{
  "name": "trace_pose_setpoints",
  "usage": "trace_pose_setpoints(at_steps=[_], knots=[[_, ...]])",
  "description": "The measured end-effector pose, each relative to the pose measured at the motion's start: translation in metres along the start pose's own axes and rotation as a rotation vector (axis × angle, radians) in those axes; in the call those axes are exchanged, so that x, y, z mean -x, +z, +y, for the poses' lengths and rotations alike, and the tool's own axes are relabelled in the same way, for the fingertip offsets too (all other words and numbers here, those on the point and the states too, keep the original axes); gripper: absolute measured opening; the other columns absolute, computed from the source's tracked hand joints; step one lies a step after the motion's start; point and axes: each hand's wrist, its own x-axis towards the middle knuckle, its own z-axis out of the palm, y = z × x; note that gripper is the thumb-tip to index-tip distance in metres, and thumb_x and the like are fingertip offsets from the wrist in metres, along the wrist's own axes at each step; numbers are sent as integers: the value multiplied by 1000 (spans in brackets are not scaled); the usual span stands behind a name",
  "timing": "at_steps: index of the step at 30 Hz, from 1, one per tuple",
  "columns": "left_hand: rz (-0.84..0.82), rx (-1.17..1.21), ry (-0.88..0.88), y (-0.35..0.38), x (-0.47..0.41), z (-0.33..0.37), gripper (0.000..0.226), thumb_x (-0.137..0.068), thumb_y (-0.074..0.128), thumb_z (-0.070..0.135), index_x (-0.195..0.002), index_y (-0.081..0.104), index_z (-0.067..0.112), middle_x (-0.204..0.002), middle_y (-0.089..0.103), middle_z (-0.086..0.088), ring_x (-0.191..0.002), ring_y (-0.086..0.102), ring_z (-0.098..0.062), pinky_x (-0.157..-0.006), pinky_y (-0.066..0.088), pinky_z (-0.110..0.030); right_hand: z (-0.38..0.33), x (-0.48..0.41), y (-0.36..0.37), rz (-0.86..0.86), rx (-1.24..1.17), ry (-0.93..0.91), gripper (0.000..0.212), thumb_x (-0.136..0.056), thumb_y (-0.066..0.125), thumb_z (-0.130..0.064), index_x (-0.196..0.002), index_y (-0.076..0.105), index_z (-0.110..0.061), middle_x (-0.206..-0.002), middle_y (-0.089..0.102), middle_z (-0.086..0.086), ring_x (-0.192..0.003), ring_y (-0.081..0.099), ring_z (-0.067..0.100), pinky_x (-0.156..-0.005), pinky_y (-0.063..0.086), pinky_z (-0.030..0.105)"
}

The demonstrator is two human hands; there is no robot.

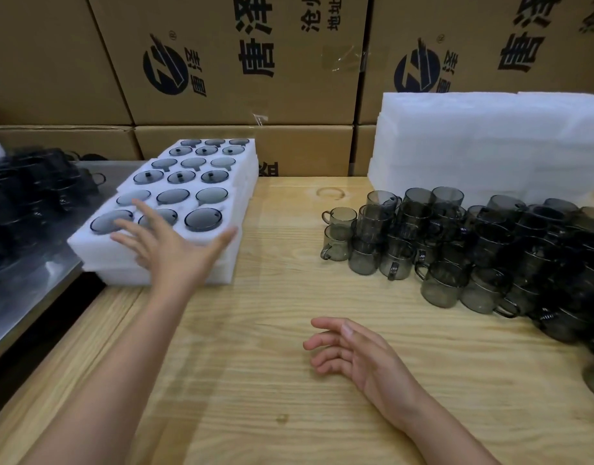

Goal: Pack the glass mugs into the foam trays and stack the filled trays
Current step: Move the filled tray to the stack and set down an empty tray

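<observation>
A filled white foam tray [242, 166] lies on top of another foam tray at the table's left, its round holes full of smoky grey glass mugs. My left hand [168, 243] lies over its near edge with fingers spread and straight, holding nothing. My right hand [352, 350] hovers over the bare wood at the centre, fingers loosely curled and empty. A pile of loose grey glass mugs [456, 250] is stacked at the right, several layers high.
A tall stack of empty white foam trays [490, 146] stands behind the loose mugs. Cardboard boxes [242, 62] wall off the back. More dark mugs [30, 203] sit on a metal surface [20, 297] to the left of the wooden table [255, 380].
</observation>
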Motion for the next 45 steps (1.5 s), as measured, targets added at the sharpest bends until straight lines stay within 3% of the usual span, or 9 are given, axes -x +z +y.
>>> trace_pose_setpoints(at_steps=[3,7,12,17,21,29,35,39,45], knots=[[10,-162,202,27,14,-2,130,-52,77,69,-147,-7,44,-155,-27,-14,-141,-26,-34,-107,3,-69,-1,1,1,-1,26,1,44,-83,50,-34,-114,61,-4,-100,67,19,-82,61,24,-76,50,32],[99,-210,212,33,-1,-15,88,-71,76,26,-145,28,31,-157,-5,-17,-143,-13,-39,-106,7,-73,-2,3,2,0,49,10,43,-83,51,-33,-113,61,-4,-98,68,17,-81,61,23,-75,50,32],[161,-246,206,34,-4,-19,84,-76,72,23,-146,26,18,-156,1,-23,-143,-8,-44,-108,5,-70,-1,3,2,-12,79,9,39,-83,53,-31,-112,62,-6,-96,68,13,-79,61,20,-75,50,30],[139,-131,811,64,67,6,60,-84,50,26,-138,35,6,-146,32,-27,-140,21,-38,-113,17,-55,-1,4,3,-9,81,-14,38,-82,54,-27,-111,62,-3,-95,68,15,-77,61,20,-73,49,31],[-310,-294,477,97,92,9,66,-92,51,34,-149,24,15,-155,23,-11,-146,15,-26,-118,10,-42,-17,6,7,100,229,-198,29,-83,52,-22,-101,67,-5,-92,71,15,-75,63,18,-72,50,27],[-342,-536,370,107,85,2,51,-91,40,50,-137,40,26,-148,33,-4,-138,24,-24,-114,13,-41,-161,-95,-32,479,954,-563,20,-93,54,-21,-111,60,-28,-104,65,-2,-76,59,8,-72,49,30],[-351,-565,355,111,83,2,54,-89,35,52,-137,39,27,-148,31,-3,-138,23,-24,-114,11,-42,-257,-192,-122,772,1536,-327,72,-91,56,-33,-149,17,-13,-156,15,4,-136,30,31,-107,30,45],[-358,-585,348,113,82,2,55,-89,36,54,-137,39,28,-149,30,-4,-139,22,-25,-114,11,-43,-266,-216,-150,711,1613,-61,76,-89,59,-42,-146,23,-8,-150,26,13,-132,33,34,-105,32,45],[-316,-516,390,114,83,1,45,-78,58,41,-113,64,13,-127,57,-18,-119,50,-39,-103,35,-56,-264,-224,-144,788,1596,-140,50,-87,64,-33,-119,40,-3,-119,50,19,-106,48,36,-78,38,39]])
